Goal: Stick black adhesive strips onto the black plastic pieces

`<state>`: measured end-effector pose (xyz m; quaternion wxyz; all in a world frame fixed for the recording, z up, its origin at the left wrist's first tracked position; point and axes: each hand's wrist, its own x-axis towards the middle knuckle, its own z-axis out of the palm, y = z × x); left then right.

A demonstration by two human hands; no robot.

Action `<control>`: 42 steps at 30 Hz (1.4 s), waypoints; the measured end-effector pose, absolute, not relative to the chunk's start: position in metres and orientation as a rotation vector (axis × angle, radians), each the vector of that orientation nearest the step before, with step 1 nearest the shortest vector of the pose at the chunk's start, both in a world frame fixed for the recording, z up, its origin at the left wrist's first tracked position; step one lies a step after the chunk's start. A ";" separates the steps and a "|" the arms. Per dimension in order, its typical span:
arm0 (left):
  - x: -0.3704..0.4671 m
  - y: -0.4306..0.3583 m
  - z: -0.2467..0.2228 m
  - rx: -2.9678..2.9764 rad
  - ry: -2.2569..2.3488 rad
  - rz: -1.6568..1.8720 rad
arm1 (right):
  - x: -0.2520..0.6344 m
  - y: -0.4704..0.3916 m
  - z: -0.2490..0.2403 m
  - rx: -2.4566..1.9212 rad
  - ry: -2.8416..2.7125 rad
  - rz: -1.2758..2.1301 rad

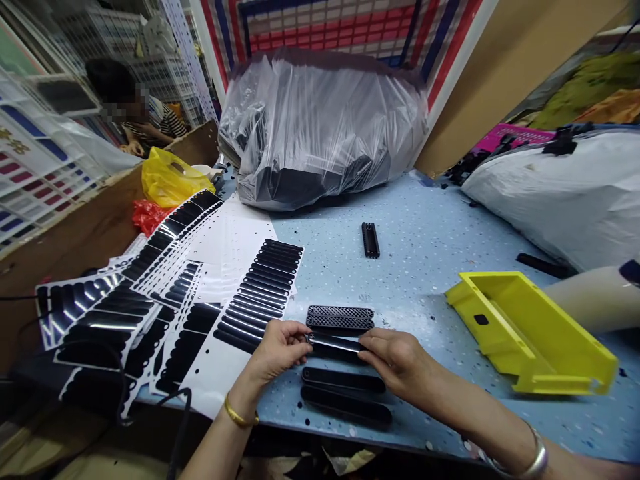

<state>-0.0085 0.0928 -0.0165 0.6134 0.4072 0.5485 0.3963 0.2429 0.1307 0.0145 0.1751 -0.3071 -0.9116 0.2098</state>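
Observation:
A glossy black strip (336, 343) is held level between both hands, just above the table. My left hand (283, 347) pinches its left end, and my right hand (395, 353) grips the right end. Behind it lies a black piece with a lattice-patterned surface (340, 315). Two smooth black bars (345, 405) rest nearer the table's front edge. To the left of my hands is a white sheet with rows of black rounded strips (265, 287), and more such sheets (110, 313) overlap further left. Whether the held strip lies on another piece cannot be made out.
A yellow bin (540, 333) sits at the right of the blue table (320, 230). A small black ribbed part (371, 240) lies mid-table. Behind stands a large plastic-wrapped bundle (330, 127). A white sack (565, 187) is at right; a person (145, 120) sits at back left.

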 end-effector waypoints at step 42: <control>-0.007 0.093 -0.011 0.959 1.280 0.920 | 0.240 0.126 0.009 -0.938 -2.674 0.549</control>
